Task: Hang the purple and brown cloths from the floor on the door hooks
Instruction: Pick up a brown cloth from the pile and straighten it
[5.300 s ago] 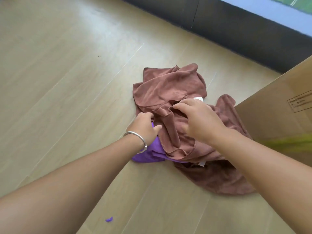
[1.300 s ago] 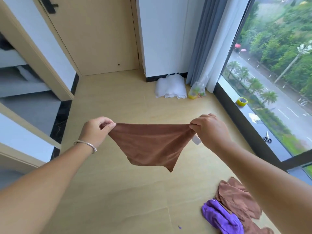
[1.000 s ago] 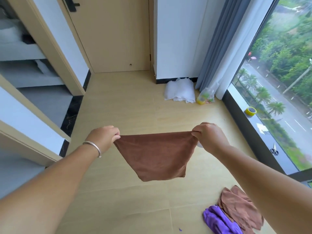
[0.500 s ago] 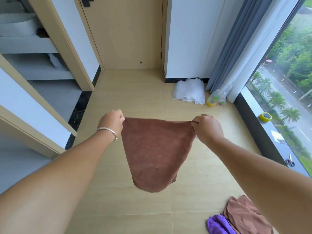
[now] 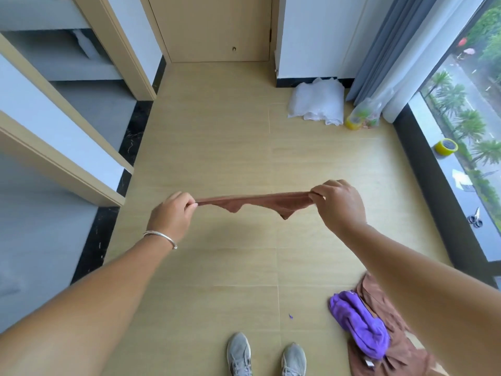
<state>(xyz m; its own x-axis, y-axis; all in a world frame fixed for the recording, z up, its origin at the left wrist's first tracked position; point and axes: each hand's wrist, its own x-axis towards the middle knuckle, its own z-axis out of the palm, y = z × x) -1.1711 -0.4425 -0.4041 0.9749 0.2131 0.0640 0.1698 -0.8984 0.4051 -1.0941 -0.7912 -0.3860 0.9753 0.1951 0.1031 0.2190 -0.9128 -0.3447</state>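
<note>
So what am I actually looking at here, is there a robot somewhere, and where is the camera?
There is no robot. A person wears a wide-angle camera on the head, looking forward and down, so you see their own arms and grey shoes. The left hand and the right hand each pinch one end of a brown cloth, stretched between them in the air. On the wooden floor, at lower right, lies a purple cloth on top of more brown cloth. Farther off are a white bundle and a closed door. A roll of yellow tape sits on the window ledge.
</note>
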